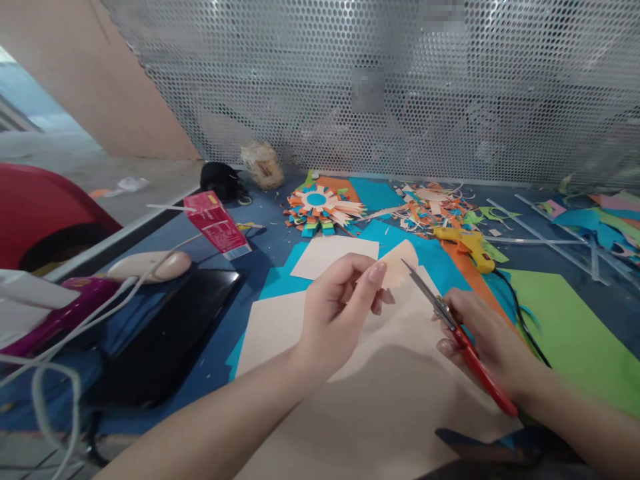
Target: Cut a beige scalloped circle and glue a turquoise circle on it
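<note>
Left hand (335, 313) pinches cutout (400, 265); scissors (450, 325) tip at edge.

Left hand (337, 313) pinches a small peach paper piece (399, 265) between thumb and fingers, held above a large peach sheet (380, 400). Right hand (493, 343) grips red-handled scissors (457, 333), blade tip just at the piece's right edge. Blue table (270, 240) behind: paper rosette (320, 208), yellow glue gun (467, 245), green sheet (570, 333), scrap pile (430, 203). Red carton (217, 223) left, beside a black tablet (170, 333). Perforated metal panel (350, 80) at the back.
</note>
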The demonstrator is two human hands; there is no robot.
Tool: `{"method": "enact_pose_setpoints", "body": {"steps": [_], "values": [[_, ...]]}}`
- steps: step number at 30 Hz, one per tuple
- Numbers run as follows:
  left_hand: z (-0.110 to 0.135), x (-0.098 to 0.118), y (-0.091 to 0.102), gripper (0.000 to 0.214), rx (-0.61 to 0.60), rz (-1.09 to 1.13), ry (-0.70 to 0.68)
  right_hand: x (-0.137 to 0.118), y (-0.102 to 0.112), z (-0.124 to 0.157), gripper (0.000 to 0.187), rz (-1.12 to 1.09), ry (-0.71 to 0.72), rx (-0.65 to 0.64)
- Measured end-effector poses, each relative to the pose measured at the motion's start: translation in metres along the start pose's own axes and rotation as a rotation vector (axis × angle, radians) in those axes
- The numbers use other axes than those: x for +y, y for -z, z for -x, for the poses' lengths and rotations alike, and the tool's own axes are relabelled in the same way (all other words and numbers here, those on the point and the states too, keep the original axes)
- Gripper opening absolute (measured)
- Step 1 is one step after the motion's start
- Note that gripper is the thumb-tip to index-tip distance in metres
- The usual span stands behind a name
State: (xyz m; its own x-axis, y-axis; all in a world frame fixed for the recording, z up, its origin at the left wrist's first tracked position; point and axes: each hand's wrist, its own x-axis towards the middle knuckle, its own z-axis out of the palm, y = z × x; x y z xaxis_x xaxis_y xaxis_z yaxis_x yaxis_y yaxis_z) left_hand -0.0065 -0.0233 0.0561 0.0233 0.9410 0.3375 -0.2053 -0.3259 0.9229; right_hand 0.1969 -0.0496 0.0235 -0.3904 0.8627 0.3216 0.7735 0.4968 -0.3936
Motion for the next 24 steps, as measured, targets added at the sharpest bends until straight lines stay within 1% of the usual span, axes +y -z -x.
{"method": "enact_pose_setpoints", "body": {"steps": [4,10,13,18,24], "values": [[-0.0013,0.0004,0.0006,0.034,0.026,-0.01,-0.007,0.0005,0.0002,0.0003,0.014,-0.031,-0.016,-0.008],[-0.001,-0.0013,0.0009,0.035,0.004,-0.011,0.006,0.0017,-0.0001,-0.0008,0.013,-0.039,-0.018,-0.018],[0.0,-0.0015,-0.0002,0.036,-0.019,-0.01,0.037,0.0009,0.0003,-0.0005,0.015,-0.036,-0.023,-0.009],[0.0034,-0.0004,-0.0016,0.04,-0.103,0.017,0.144,0.0003,0.0,-0.0004,0.013,-0.031,-0.025,0.005],[0.0064,-0.0016,0.0007,0.042,-0.287,0.076,0.247,0.0004,-0.0008,-0.001,0.016,0.004,-0.017,0.025]]}}
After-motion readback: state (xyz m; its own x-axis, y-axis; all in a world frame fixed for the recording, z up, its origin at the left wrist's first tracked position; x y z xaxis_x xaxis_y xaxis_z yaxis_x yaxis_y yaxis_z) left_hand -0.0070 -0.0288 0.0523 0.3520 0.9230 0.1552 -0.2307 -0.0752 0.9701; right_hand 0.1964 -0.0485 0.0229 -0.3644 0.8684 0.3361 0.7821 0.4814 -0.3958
